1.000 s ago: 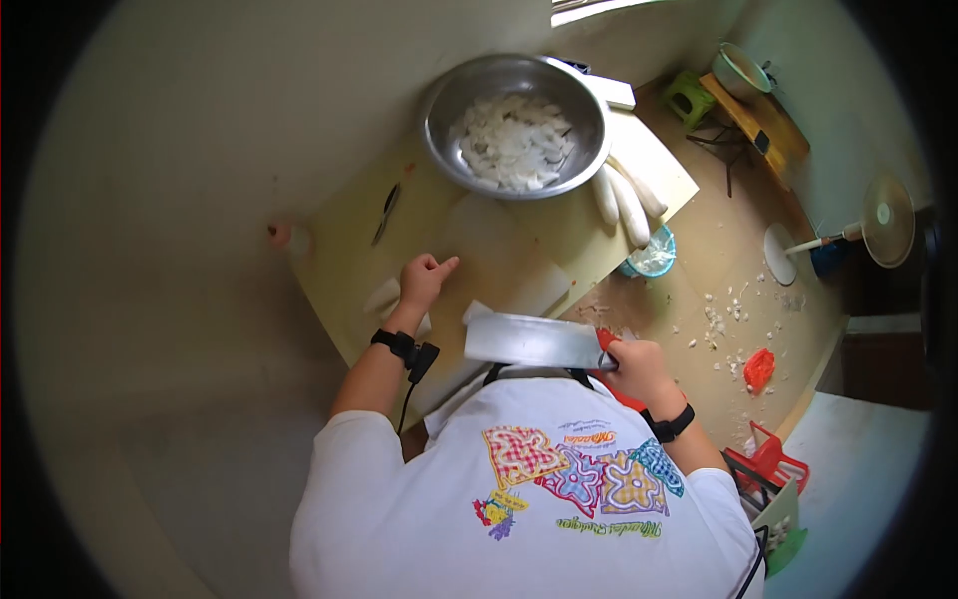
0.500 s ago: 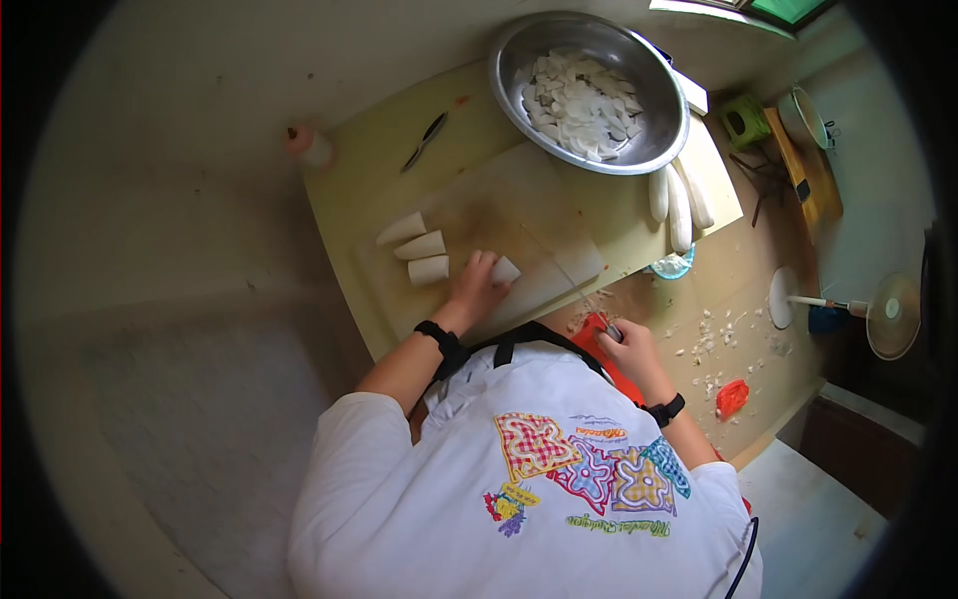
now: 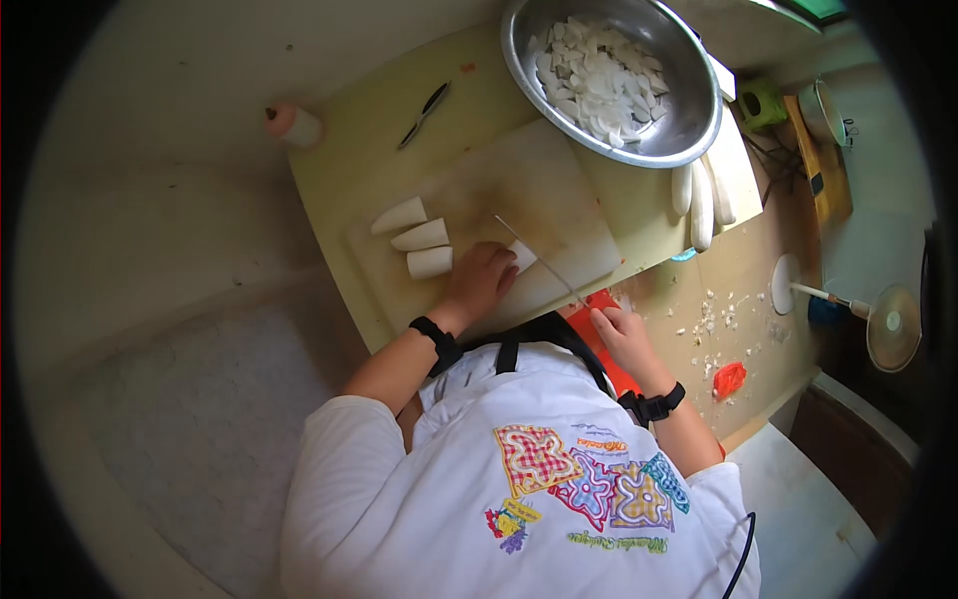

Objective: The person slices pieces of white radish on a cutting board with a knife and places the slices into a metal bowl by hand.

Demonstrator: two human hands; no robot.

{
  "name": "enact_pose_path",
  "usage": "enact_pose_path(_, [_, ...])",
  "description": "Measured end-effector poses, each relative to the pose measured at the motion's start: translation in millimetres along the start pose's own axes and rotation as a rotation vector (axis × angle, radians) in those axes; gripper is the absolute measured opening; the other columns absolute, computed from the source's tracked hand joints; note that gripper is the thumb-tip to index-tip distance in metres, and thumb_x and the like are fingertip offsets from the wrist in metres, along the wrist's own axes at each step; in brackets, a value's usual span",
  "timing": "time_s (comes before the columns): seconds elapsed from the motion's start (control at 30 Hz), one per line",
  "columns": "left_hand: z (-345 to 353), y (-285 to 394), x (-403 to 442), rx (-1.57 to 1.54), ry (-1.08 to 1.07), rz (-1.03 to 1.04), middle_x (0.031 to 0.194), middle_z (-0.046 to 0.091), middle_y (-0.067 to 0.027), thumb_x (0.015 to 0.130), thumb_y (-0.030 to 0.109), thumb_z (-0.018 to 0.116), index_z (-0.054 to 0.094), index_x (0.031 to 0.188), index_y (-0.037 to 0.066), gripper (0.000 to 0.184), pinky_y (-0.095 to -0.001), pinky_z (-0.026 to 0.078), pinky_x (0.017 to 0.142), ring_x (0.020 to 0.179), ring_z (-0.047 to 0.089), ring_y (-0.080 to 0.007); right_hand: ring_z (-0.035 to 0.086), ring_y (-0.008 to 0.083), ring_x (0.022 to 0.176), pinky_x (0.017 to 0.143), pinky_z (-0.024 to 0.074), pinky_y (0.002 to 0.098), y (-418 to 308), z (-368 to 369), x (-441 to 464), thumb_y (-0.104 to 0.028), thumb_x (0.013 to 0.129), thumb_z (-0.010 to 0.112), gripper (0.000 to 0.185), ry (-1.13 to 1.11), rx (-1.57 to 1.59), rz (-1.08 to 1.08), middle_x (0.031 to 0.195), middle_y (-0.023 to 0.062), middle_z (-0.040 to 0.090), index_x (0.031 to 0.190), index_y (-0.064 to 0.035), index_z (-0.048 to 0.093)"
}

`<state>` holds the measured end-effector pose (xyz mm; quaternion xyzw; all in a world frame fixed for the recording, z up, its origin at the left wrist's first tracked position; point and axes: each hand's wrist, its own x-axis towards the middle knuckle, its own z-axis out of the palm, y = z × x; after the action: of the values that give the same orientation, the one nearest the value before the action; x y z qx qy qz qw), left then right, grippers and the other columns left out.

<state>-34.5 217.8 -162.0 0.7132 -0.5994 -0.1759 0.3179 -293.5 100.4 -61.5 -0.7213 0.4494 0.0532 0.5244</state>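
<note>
White root piece point(image 3: 522, 256), short, peeled, cylindrical: head view, lying on the near part of the pale, brown-stained rectangular cutting board point(image 3: 559, 170), just in front of the person. Left hand point(image 3: 481, 280) over its left end, fingers bent and drawn close together, pinching it against the board. Thumb mostly hidden.

Right hand point(image 3: 623, 337) closed around the handle of a thin-looking metal knife point(image 3: 561, 280), seen nearly edge-on. Handle largely covered by the fist. Blade runs slantwise up and leftward across the board, along the right side of the root piece; cannot tell whether it touches. Black band on each wrist.

Left of the left hand, three more cut white root chunks point(image 3: 421, 236) in a loose row, two tapered, the nearest blunt and cylindrical. All on the board.

Board sits on a pale yellow table point(image 3: 349, 130). Beyond it, a slim black-and-grey tool point(image 3: 424, 115) lies at a slant; a pink-topped bottle point(image 3: 294, 125) stands at the left corner, close to the wall. Wide round steel bowl point(image 3: 689, 120) at the far right, holding a heap of flat white slices point(image 3: 604, 80). Beside the bowl, long whole peeled white roots point(image 3: 702, 205), side by side near the table edge.

Floor, right: scattered white scraps point(image 3: 711, 324), crumpled red plastic point(image 3: 729, 380).
</note>
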Motion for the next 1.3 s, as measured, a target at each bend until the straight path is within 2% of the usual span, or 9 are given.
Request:
enact_pose_path(0.2, [10,-4,4,-0.038,0.020,0.106,0.110,0.060,-0.0141,0.084,0.011,0.066,0.064,0.106,0.006,0.023,-0.0445,0.051,0.088,0.104,0.058,-0.0351,0.057,0.0324,0.058,0.056,0.0431,0.0413,-17,0,7,-0.038,0.097,0.058,0.044,-0.012,-0.037,0.025,0.064,0.0205,0.058,0.088,0.0042,0.067])
enact_pose_path(0.43, [8,-5,6,-0.024,-0.026,0.111,0.112,0.059,-0.0146,0.085,0.012,0.066,0.064,0.110,0.006,0.026,-0.0444,0.052,0.088,0.106,0.057,-0.0352,0.055,0.0323,0.058,0.056,0.0431,0.0408,-12,1,12,-0.040,0.096,0.060,0.046,-0.028,-0.087,0.032,0.065,0.0213,0.059,0.090,0.0044,0.067])
enact_pose_path(0.53, [9,-6,6,0.001,-0.080,0.089,0.116,0.059,-0.0138,0.085,0.011,0.063,0.061,0.119,0.006,0.035,-0.0446,0.052,0.091,0.108,0.057,-0.0341,0.054,0.0323,0.057,0.056,0.0427,0.0409,-12,1,12,-0.041,0.097,0.060,0.047,-0.025,-0.056,0.043,0.065,0.0215,0.058,0.089,0.0051,0.066])
enact_pose_path(0.63, [9,-7,6,-0.014,-0.091,0.078,0.116,0.059,-0.0134,0.085,0.012,0.063,0.061,0.118,0.006,0.033,-0.0440,0.052,0.090,0.109,0.056,-0.0336,0.052,0.0298,0.056,0.057,0.0427,0.0401,-8,-1,16,-0.041,0.098,0.059,0.048,-0.072,-0.051,0.073,0.064,0.0207,0.057,0.087,0.0061,0.065])
enact_pose_path(0.8, [8,-9,8,-0.064,-0.028,0.112,0.113,0.060,-0.0118,0.083,0.009,0.067,0.063,0.114,0.005,0.031,-0.0418,0.053,0.089,0.107,0.058,-0.0327,0.047,0.0195,0.058,0.058,0.0422,0.0377,-2,-8,26,-0.038,0.102,0.053,0.050,-0.151,0.038,0.070,0.060,0.0147,0.050,0.085,0.0076,0.062])
enact_pose_path(0.9, [10,-15,8,-0.112,0.003,0.151,0.112,0.060,-0.0116,0.082,0.006,0.068,0.062,0.112,0.005,0.031,-0.0418,0.052,0.088,0.105,0.058,-0.0324,0.045,0.0183,0.058,0.058,0.0417,0.0377,-5,-11,31,-0.038,0.103,0.052,0.051,-0.195,0.062,0.101,0.059,0.0136,0.046,0.082,0.0078,0.060])
enact_pose_path(1.03, [17,-19,7,-0.153,0.033,0.172,0.111,0.060,-0.0116,0.080,0.006,0.069,0.062,0.111,0.005,0.032,-0.0422,0.052,0.088,0.104,0.058,-0.0325,0.045,0.0194,0.059,0.059,0.0415,0.0386,-3,-11,33,-0.038,0.103,0.051,0.053,-0.222,0.038,0.101,0.059,0.0144,0.048,0.079,0.0079,0.058])
enact_pose_path(1.2, [24,-21,5,-0.004,0.067,0.198,0.112,0.060,-0.0099,0.078,0.010,0.070,0.063,0.111,0.005,0.034,-0.0412,0.051,0.091,0.105,0.058,-0.0314,0.047,0.0211,0.060,0.060,0.0416,0.0403,-2,-6,40,-0.039,0.103,0.049,0.053,-0.224,0.013,0.073,0.062,0.0174,0.054,0.079,0.0082,0.057])
enact_pose_path(1.3, [21,-21,5,0.035,0.021,0.184,0.113,0.060,-0.0086,0.078,0.011,0.069,0.064,0.111,0.007,0.033,-0.0398,0.051,0.092,0.106,0.058,-0.0294,0.046,0.0210,0.060,0.060,0.0417,0.0401,-13,-3,44,-0.038,0.103,0.049,0.053,-0.206,0.067,0.066,0.062,0.0178,0.053,0.080,0.0086,0.057])
